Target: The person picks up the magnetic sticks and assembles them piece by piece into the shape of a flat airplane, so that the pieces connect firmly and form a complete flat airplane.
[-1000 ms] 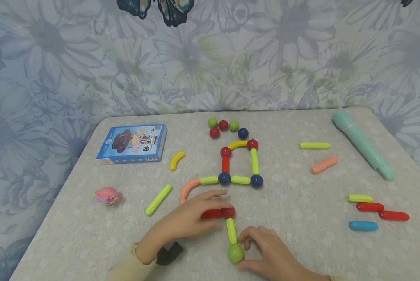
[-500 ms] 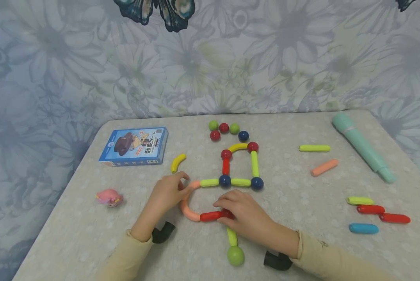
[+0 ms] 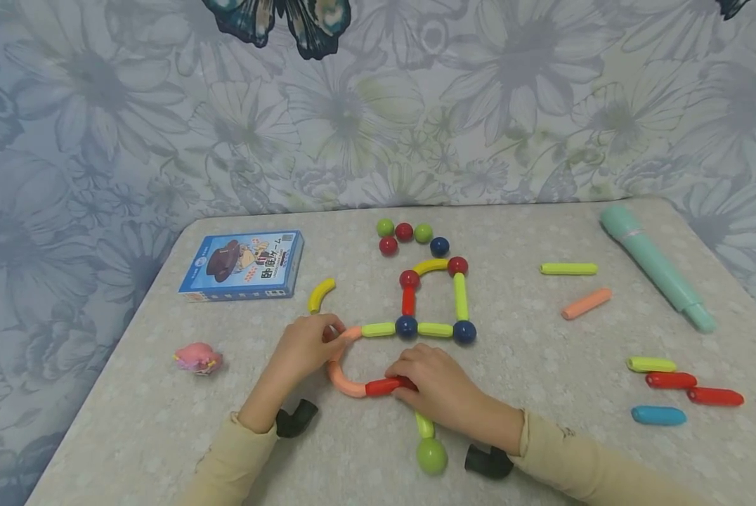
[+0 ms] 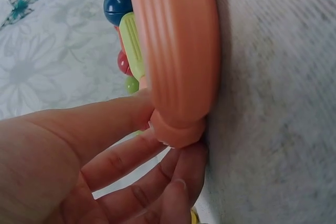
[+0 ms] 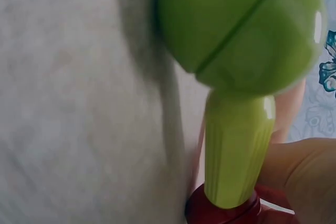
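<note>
My left hand (image 3: 303,346) pinches the orange curved rods (image 3: 345,383) at the left of a toy chain; in the left wrist view, thumb and fingers meet at their joint. With my right hand (image 3: 440,383) I grip the red ball (image 5: 223,208) at the end of the red rod (image 3: 383,386); in the head view, fingers hide that ball. A yellow-green rod (image 5: 237,148) runs from it to a large green ball (image 5: 241,30). Beyond the hands, yellow-green rods, two blue balls (image 3: 406,327), red balls (image 3: 457,266) and a yellow curved rod (image 3: 430,266) form a closed loop.
Several loose balls (image 3: 404,232) lie behind the loop. A yellow curved rod (image 3: 322,295), a blue box (image 3: 244,266) and a pink toy (image 3: 198,358) are on the left. At right lie loose rods (image 3: 671,380) and a mint-green tube (image 3: 659,270).
My left hand has gone from the red rod and ball to the orange curved rods. The right hand has left the green ball for the red ball; the lower chain has shifted slightly right.
</note>
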### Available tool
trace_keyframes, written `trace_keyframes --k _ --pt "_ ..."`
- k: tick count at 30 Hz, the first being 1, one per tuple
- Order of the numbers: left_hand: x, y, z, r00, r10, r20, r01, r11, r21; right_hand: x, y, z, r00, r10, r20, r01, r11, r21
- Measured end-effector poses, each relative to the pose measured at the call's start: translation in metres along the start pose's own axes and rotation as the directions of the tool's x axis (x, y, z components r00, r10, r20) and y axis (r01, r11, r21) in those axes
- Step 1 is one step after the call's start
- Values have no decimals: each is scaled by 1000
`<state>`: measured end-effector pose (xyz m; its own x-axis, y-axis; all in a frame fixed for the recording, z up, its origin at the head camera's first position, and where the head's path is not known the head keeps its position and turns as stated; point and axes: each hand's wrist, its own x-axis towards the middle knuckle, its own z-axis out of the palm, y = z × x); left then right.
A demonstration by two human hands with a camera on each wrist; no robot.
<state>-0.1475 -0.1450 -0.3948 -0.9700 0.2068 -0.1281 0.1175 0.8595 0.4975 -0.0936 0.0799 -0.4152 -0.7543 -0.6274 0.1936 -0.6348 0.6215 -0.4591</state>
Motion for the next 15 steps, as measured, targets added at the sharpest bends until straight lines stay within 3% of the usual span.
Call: trace_keyframes --k 11,13,15 --pt "0 5 0 1000 20 -1 -20 999 49 -3 2 -3 999 36 6 -36 999 29" --pt "-4 10 0 997 73 -34 -69 993 99 -6 2 -8 998 53 18 -53 998 42" --pt "-12 16 -1 983 166 -73 -156 981 119 -11 5 -16 997 68 22 -69 996 58"
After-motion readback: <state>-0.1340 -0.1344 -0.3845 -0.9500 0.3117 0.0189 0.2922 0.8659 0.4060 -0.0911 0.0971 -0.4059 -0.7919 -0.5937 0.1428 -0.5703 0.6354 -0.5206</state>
